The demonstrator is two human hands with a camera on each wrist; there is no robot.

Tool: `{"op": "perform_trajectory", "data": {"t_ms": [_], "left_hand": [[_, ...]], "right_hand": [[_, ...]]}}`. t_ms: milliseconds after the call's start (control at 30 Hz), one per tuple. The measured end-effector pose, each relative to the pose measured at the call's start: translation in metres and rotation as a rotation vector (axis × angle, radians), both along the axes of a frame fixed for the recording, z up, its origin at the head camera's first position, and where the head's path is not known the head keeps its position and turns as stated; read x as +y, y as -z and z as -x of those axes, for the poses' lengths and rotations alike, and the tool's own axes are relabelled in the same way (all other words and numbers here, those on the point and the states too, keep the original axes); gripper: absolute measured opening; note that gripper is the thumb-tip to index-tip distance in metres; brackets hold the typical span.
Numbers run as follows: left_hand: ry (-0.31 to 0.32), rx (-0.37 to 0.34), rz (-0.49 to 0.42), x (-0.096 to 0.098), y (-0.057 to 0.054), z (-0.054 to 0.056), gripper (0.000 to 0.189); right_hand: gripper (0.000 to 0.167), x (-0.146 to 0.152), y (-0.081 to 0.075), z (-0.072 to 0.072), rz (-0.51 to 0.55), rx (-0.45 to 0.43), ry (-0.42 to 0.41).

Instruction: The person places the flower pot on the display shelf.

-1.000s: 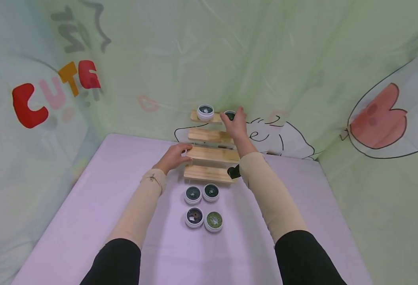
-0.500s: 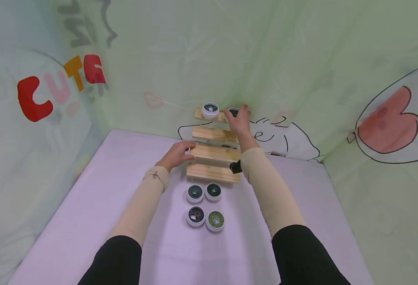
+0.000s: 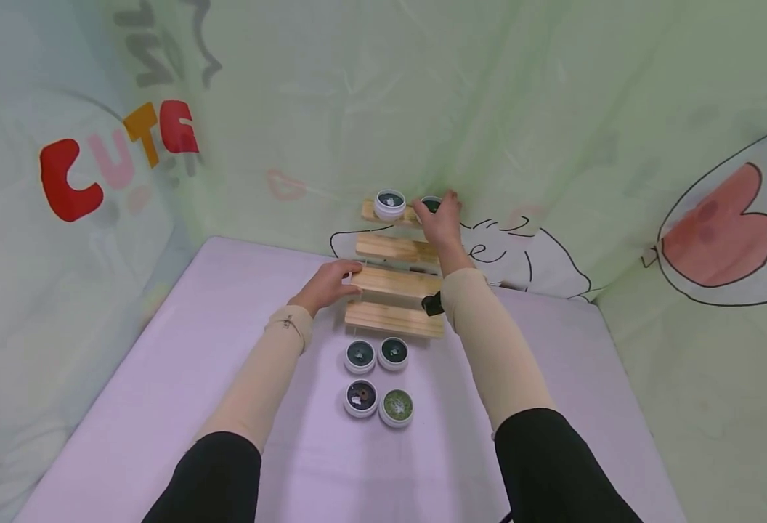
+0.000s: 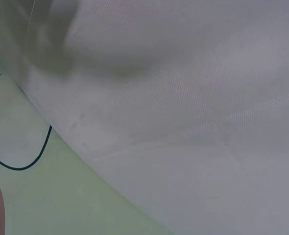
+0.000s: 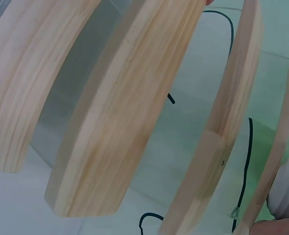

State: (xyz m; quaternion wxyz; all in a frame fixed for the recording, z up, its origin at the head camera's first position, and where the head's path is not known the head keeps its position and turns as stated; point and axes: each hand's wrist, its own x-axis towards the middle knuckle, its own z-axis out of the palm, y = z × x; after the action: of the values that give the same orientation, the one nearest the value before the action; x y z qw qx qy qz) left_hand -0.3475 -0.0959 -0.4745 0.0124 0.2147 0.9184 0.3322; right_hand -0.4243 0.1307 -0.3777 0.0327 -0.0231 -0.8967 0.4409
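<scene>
A tiered wooden display stand [image 3: 393, 281] with several slatted steps stands at the table's back edge. My left hand [image 3: 327, 285] grips the left end of one of its middle steps, thumb and fingers at the board's edge. With thumb and fingers around it, my right hand [image 3: 442, 224] holds a round white jar with a dark clear-topped lid [image 3: 431, 203] at the right end of the top step. That jar's white side [image 5: 286, 188] shows beside a finger [image 5: 276, 226] in the right wrist view. Left of it on the same step sits a similar white jar [image 3: 390, 205].
In front of the stand, several more jars stand on the lilac tabletop [image 3: 226, 290], among them a green-topped one [image 3: 396, 407] and a dark one [image 3: 360, 397]. A pale green printed curtain [image 3: 331, 109] hangs close behind the stand.
The head view has shifted slightly, so the scene sits a little further right. Both hands keep their places, left on the stand, right around the jar.
</scene>
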Motion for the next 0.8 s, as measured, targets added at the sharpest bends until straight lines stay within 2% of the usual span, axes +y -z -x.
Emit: {"op": "perform_trajectory", "data": {"t_ms": [133, 500, 800], "left_hand": [[0.0, 0.0, 0.003, 0.001, 0.0, -0.001, 0.054], [0.011, 0.011, -0.002, 0.004, 0.0, 0.001, 0.055], [0.003, -0.009, -0.02, 0.004, 0.005, 0.003, 0.055]], "right_hand": [[0.093, -0.001, 0.004, 0.0, 0.001, 0.035, 0.004], [0.103, 0.006, 0.014, -0.009, 0.086, 0.173, 0.042], [0.098, 0.018, 0.023, -0.026, 0.103, 0.256, 0.065]]}}
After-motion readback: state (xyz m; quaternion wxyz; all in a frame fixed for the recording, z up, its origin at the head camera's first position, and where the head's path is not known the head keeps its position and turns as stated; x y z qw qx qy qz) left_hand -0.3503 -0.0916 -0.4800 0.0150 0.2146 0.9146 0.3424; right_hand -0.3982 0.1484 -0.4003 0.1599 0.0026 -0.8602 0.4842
